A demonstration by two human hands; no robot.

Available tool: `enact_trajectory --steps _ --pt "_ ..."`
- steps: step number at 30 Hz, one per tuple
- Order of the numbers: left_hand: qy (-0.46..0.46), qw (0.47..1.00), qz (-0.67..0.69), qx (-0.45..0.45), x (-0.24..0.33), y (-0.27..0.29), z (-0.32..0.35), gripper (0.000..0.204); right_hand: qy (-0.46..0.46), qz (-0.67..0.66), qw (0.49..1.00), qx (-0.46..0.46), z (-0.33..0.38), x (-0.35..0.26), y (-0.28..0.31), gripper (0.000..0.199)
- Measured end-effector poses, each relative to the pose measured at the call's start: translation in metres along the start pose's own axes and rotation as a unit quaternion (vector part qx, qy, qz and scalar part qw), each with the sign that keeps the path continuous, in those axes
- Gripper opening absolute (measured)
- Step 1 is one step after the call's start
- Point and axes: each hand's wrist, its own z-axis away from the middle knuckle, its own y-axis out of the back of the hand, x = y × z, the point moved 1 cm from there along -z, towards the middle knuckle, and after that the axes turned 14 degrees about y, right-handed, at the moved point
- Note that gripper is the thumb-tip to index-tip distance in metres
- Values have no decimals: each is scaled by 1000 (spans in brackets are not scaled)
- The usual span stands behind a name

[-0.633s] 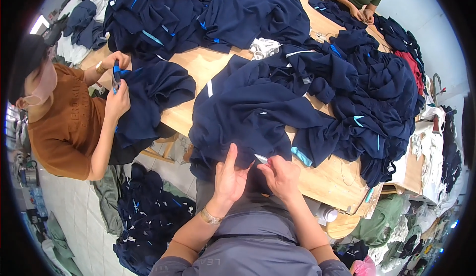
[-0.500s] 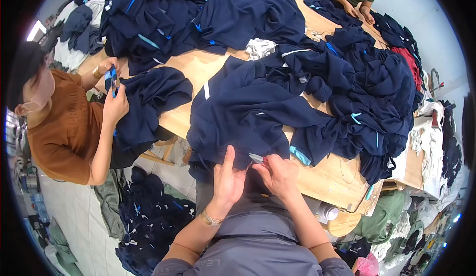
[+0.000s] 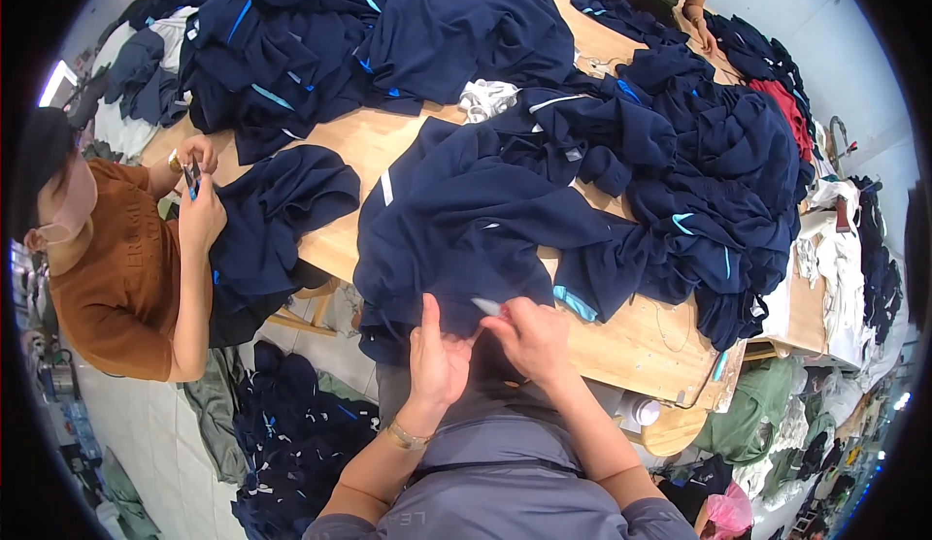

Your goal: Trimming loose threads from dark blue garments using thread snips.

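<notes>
Working at the near edge of a long wooden table [image 3: 636, 341], you have both hands on one navy garment [image 3: 466, 229] spread in the centre of the frame. Your left hand [image 3: 437, 360] pinches a fold of its lower hem, thumb raised, grip closed on the cloth. Your right hand [image 3: 529, 336] holds a small pale tool [image 3: 487, 306] between fingertips, grip closed on it, its tip touching the fabric just beside your left thumb; what kind of tool it is cannot be told.

Judging from how things lie, this piece is in hand and not finished, and most of the work looks to be ahead. A large heap of navy garments with light blue trim [image 3: 718, 181] fills the right of the table, touching the piece you hold. A second navy heap [image 3: 340, 35] covers the upper left. More navy cloth lies on the floor [image 3: 291, 424] at lower left; whether those are done or waiting cannot be told.

At left, a person in a brown shirt [image 3: 121, 268] handles another navy piece [image 3: 277, 210]. At the top, another person's hands [image 3: 704, 35] rest at the far edge.
</notes>
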Motion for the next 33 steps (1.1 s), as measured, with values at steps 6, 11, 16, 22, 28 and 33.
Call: enact_trajectory --steps 6,11,16,22,28,33 --pt "34 999 -5 -37 3 3 -2 65 -243 -300 904 184 9 10 -14 24" --pt "37 997 -25 -59 6 -4 0 61 -249 -360 888 141 -1 9 -23 26" --pt "-66 916 -386 91 30 20 -9 29 -257 -473 826 164 6 14 -33 26" --pt "-85 996 -34 4 36 20 -20 24 -248 -489 823 152 1 6 -33 27" --pt "25 996 81 -21 44 35 -35 30 -249 -485 826 144 -3 11 -49 28" --pt "-5 998 59 5 43 48 -39 34 -283 -499 809 126 -10 14 -62 29"
